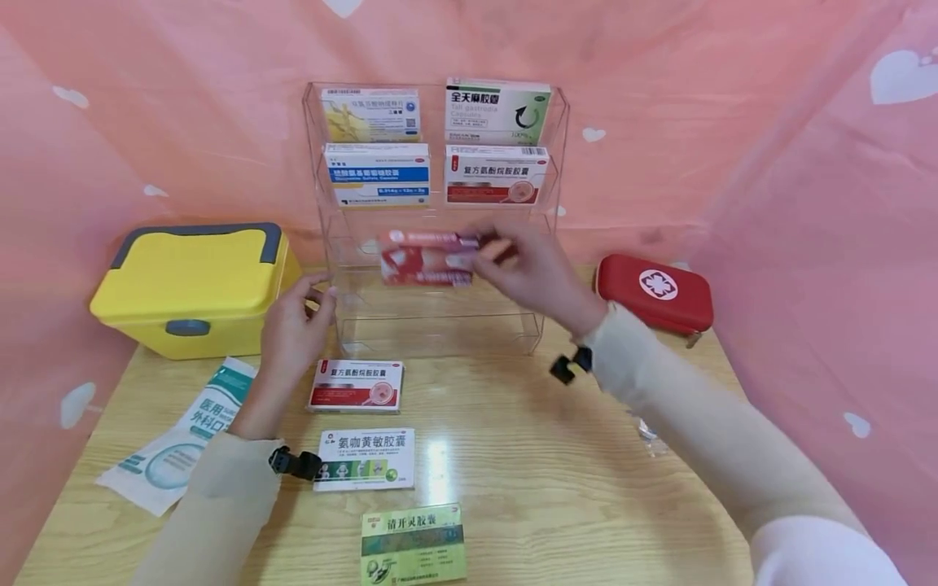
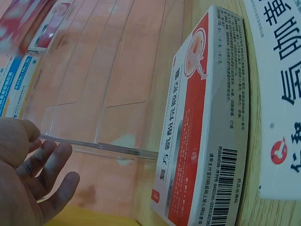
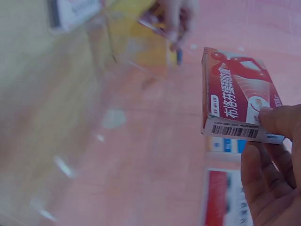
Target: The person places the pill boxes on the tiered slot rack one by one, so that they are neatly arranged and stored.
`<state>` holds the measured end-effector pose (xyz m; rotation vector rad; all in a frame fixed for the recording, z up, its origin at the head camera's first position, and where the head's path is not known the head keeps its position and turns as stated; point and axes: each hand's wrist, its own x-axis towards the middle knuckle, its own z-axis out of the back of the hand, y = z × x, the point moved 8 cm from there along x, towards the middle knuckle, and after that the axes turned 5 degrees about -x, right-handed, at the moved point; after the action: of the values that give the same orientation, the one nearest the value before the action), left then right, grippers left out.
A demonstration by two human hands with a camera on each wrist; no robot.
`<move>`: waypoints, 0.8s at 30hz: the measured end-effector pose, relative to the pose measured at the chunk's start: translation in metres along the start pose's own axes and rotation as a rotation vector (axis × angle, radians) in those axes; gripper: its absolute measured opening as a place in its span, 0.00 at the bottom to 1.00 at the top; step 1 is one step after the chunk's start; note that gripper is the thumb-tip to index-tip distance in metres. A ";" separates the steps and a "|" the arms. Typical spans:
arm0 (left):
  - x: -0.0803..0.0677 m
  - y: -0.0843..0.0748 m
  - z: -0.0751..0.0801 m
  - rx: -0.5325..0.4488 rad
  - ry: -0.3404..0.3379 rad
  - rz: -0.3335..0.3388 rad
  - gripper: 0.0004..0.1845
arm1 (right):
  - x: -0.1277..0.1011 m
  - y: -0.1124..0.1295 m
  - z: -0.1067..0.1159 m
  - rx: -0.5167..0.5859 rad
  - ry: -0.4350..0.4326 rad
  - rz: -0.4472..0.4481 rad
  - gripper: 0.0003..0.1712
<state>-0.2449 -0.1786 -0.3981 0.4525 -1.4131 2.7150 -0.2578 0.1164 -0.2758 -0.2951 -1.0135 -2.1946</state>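
The head view looks forward and down from above the wooden table (image 1: 513,439), taking in the whole clear acrylic rack (image 1: 436,220) against the pink backdrop. The left wrist view sits low and very near the tabletop, facing the rack's front edge (image 2: 101,146) — tilted sideways. The right wrist view, blurred, looks along the hand toward the rack (image 3: 84,117). All three share that rack.
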 end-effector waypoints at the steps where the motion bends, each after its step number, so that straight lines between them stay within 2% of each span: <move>1: 0.000 0.000 0.000 0.001 -0.004 0.002 0.20 | 0.014 0.004 0.001 -0.014 -0.004 0.019 0.17; 5: 0.001 0.000 0.000 0.004 -0.005 0.003 0.19 | 0.054 0.012 -0.001 -0.088 -0.027 0.097 0.17; 9: 0.001 -0.001 -0.003 0.003 0.008 0.005 0.19 | 0.072 0.008 -0.015 -0.146 -0.034 0.125 0.16; 13: 0.000 0.000 -0.003 0.002 0.009 0.005 0.20 | 0.079 -0.005 -0.025 -0.164 -0.027 0.087 0.16; 17: 0.000 0.000 -0.003 0.005 0.007 0.008 0.19 | 0.082 -0.015 -0.036 -0.156 0.044 0.029 0.16; 24: -0.001 0.001 0.000 0.016 -0.004 0.028 0.20 | 0.082 -0.023 -0.050 -0.142 0.132 -0.014 0.16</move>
<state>-0.2441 -0.1792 -0.3994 0.4431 -1.4100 2.7511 -0.3303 0.0490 -0.2850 -0.2052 -0.7923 -2.2708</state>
